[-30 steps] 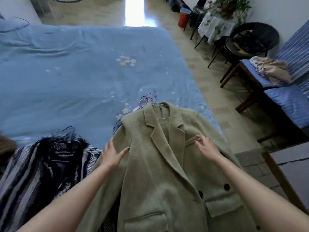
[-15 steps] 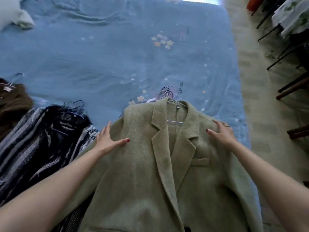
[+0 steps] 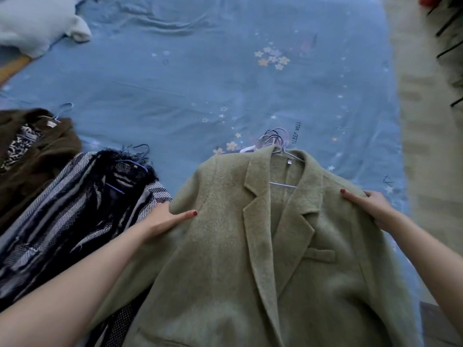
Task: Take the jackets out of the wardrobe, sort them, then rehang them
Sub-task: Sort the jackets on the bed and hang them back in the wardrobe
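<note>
The green jacket [image 3: 288,246] lies front-up on the bed [image 3: 200,91], at the near right part of the blue sheet, collar pointing away from the person. It sits on a wire hanger [image 3: 283,184]; the hanger's bar shows across the open neck and its hook lies on the sheet just beyond the collar. More hanger hooks [image 3: 274,137] bunch together at the same spot, under the collar edge.

The left hand [image 3: 165,220] grips the jacket's left-side shoulder edge: the thumb lies flat on top of the cloth, and the fingers are tucked beneath the edge, out of sight. The right hand [image 3: 368,204] grips the opposite shoulder in the same manner, thumb on top, fingers curled round the edge.

Just beside the green jacket, on the left, lies a striped jacket [image 3: 70,216] in black, grey and white with a fringed collar, on a blue hanger [image 3: 132,164]. Its right edge touches or runs under the green jacket's sleeve. Further left, a brown jacket [image 3: 37,156] with a patterned lining lies against the striped one, also on a hanger.

A white pillow [image 3: 37,26] rests at the far left corner of the bed. The words "SLEEP WELL" are printed on the sheet near the hooks. Floor [image 3: 426,121] shows along the bed's right side.
</note>
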